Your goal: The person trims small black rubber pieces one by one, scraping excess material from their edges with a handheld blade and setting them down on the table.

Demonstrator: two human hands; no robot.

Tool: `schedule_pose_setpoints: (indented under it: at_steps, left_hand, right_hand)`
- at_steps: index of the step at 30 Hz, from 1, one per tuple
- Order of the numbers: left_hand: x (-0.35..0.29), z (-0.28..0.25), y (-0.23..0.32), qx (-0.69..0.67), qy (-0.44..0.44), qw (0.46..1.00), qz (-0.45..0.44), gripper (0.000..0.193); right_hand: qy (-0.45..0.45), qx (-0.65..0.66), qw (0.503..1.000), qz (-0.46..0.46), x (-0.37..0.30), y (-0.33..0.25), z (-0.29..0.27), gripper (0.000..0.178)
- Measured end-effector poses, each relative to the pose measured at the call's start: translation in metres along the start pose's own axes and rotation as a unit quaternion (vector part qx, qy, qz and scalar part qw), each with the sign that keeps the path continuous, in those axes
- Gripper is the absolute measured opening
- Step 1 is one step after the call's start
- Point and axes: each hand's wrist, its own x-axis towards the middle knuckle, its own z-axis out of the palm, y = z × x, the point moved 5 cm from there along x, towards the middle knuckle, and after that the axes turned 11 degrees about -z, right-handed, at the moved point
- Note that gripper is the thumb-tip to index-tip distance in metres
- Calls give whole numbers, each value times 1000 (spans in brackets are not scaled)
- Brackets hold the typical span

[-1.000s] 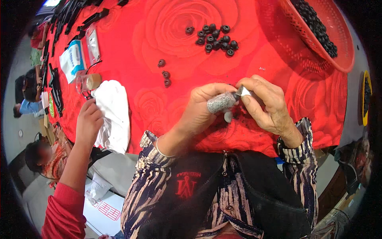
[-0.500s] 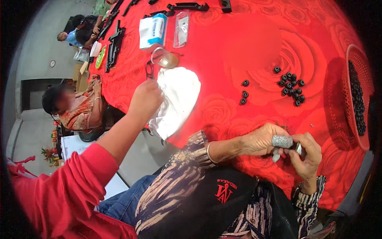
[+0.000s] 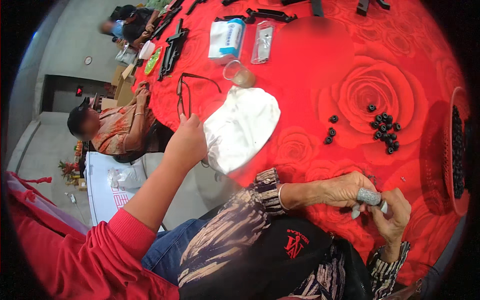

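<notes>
My left hand [image 3: 345, 189] is closed at the right side of the table, over the red rose-patterned cloth. A grey speckled, short cylinder-like piece [image 3: 369, 196] sits at its fingertips; whether it is gripped or worn on a finger I cannot make out. My right hand [image 3: 393, 212] meets it there, fingers pinched on a small pale piece [image 3: 384, 206]. Another whitish bit [image 3: 356, 211] sticks out under my left fingers. Beyond my hands lie several small black ring-shaped parts [image 3: 385, 131]. At left, a co-worker's red-sleeved arm reaches in, the hand [image 3: 186, 142] holding dark-framed eyeglasses [image 3: 186, 95].
A red mesh basket [image 3: 452, 197] of black parts stands at far right. A white cloth [image 3: 242, 127], clear cup [image 3: 239, 74], tissue pack [image 3: 226, 41] and clear plastic packet [image 3: 262, 42] lie at centre. Black long parts [image 3: 174, 50] lie farther off, near other seated people.
The view has shifted, moving the scene right and down. The co-worker's hand has drawn back from the white cloth, and the eyeglasses now show unfolded. My hands keep nearly the same hold.
</notes>
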Motion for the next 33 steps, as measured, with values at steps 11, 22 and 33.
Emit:
schedule_pose_setpoints:
  at_steps: [11,22,33]
  left_hand:
    - [-2,-3,0,-4,-22,999,-38,20]
    - [-3,-8,-1,14,-4,1000,16,21]
    - [-12,-2,9,73,4,997,12,17]
  right_hand:
    - [-1,91,991,93,-1,9,-1,23]
    - [-15,-12,1000,-3,7,-3,0,30]
    - [-40,35,997,-53,3,-1,-2,34]
